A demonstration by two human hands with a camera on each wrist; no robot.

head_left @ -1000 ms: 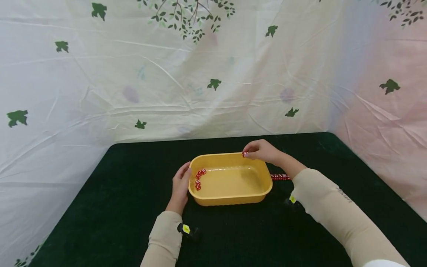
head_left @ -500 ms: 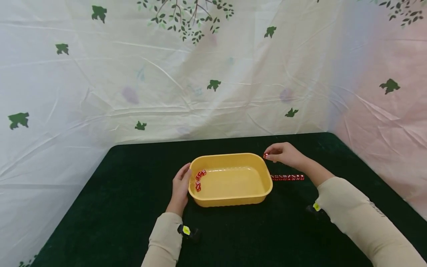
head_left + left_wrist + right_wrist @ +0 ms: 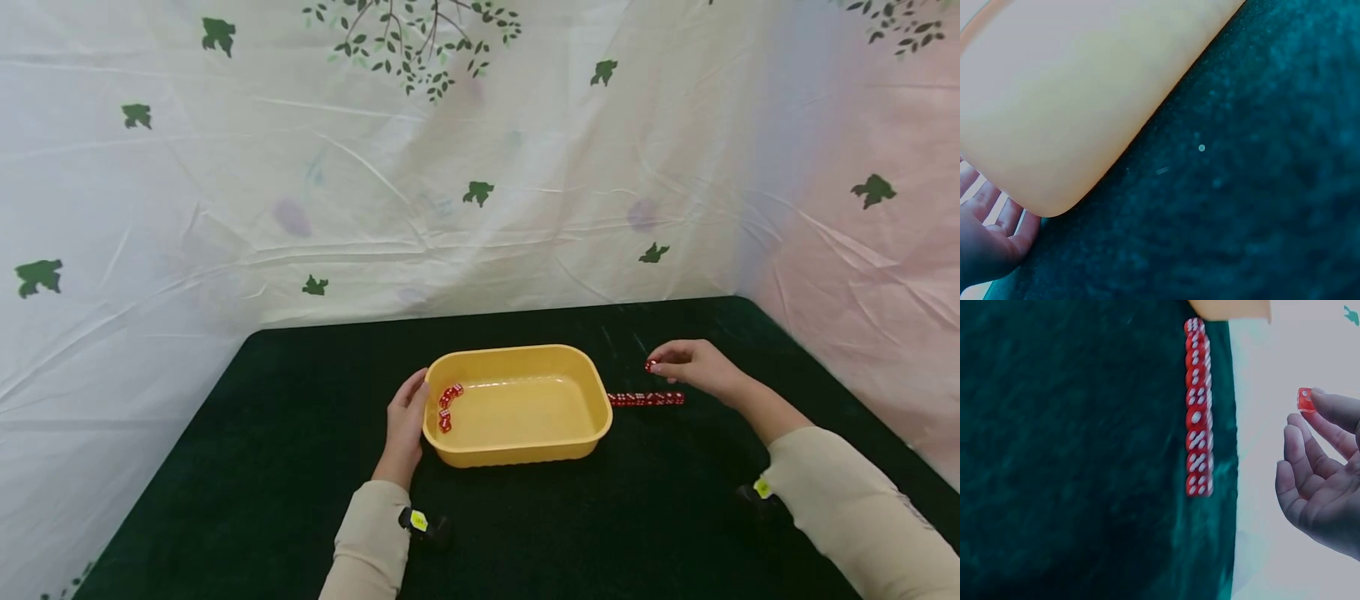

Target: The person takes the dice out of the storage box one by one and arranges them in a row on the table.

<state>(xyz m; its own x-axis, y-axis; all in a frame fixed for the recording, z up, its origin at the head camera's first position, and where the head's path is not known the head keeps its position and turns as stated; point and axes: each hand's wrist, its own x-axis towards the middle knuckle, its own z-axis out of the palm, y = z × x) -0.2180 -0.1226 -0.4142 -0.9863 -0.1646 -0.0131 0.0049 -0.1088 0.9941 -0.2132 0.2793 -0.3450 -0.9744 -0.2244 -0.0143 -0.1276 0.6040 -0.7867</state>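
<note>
A yellow plastic tub (image 3: 517,446) stands in the middle of a dark green table, with several red dice (image 3: 447,402) lying inside along its left wall. My left hand (image 3: 406,421) rests flat against the tub's left side (image 3: 1054,112), fingers straight. To the right of the tub a row of red dice (image 3: 645,399) (image 3: 1199,412) lies in a line on the cloth. My right hand (image 3: 690,364) hovers just behind the far end of that row and pinches a single red die (image 3: 650,365) (image 3: 1305,400) between thumb and fingertips.
The dark green table (image 3: 300,467) runs back to a pale leaf-printed curtain (image 3: 375,167) that also closes off the left and right sides. Bare cloth lies in front of the tub and to its left.
My right hand, still pinching the die, has moved from over the tub's back right rim out to the right, to behind the row's far end. The left hand has stayed put.
</note>
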